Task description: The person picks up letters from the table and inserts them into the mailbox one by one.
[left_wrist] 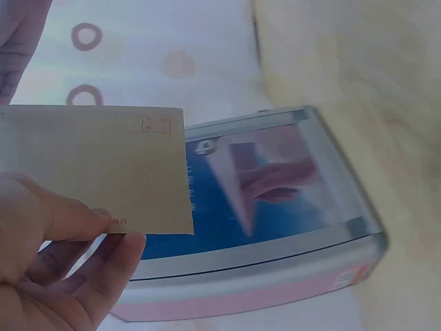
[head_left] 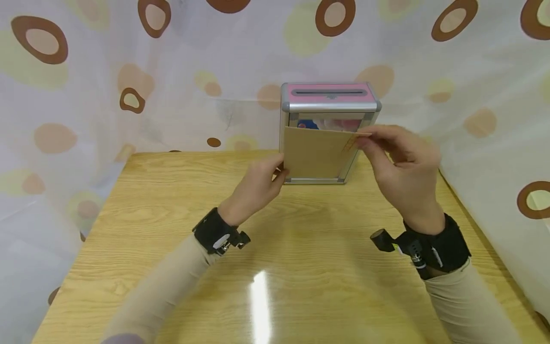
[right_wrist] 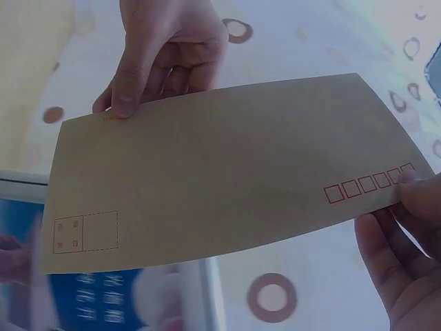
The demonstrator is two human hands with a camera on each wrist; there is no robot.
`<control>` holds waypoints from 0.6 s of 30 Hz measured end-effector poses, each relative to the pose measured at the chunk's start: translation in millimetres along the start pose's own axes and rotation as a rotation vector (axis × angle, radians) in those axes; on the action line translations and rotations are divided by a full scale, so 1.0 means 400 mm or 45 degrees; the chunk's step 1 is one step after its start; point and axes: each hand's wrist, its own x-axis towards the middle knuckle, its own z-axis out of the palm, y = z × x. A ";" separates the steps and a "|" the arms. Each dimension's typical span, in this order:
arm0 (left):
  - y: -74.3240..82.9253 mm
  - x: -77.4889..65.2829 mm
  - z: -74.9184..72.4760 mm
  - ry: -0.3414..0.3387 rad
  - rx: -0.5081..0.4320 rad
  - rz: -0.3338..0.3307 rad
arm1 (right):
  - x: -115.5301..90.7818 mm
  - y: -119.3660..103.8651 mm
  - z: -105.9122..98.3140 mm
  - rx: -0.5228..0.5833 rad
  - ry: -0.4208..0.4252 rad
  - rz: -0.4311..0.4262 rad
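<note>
Both hands hold a brown paper envelope up in front of a silver-framed box with a pink top. My left hand pinches its left edge between thumb and fingers. At the upper right corner, the thumb and fingers of my right hand grip it. Red postcode squares run beside the right thumb in the right wrist view, and a red stamp frame is printed on the envelope at the far end. A narrow slot crosses the box's top. The envelope hides much of the box's front.
The box stands on a wooden table near its back edge. White cloth with brown and yellow rounded shapes hangs behind and along the sides. Black straps with small cameras are on both wrists. A light reflection lies on the table's front part.
</note>
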 end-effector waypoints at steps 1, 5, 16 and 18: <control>0.005 0.013 -0.008 0.020 0.006 0.033 | 0.015 -0.005 -0.001 0.012 0.030 -0.010; 0.030 0.058 -0.037 0.098 -0.001 0.133 | 0.075 -0.029 -0.006 0.124 0.130 -0.025; 0.079 0.152 -0.105 0.354 0.038 0.203 | 0.184 -0.057 -0.041 -0.049 0.235 -0.112; 0.083 0.162 -0.113 0.367 0.051 0.206 | 0.193 -0.058 -0.040 -0.031 0.272 -0.125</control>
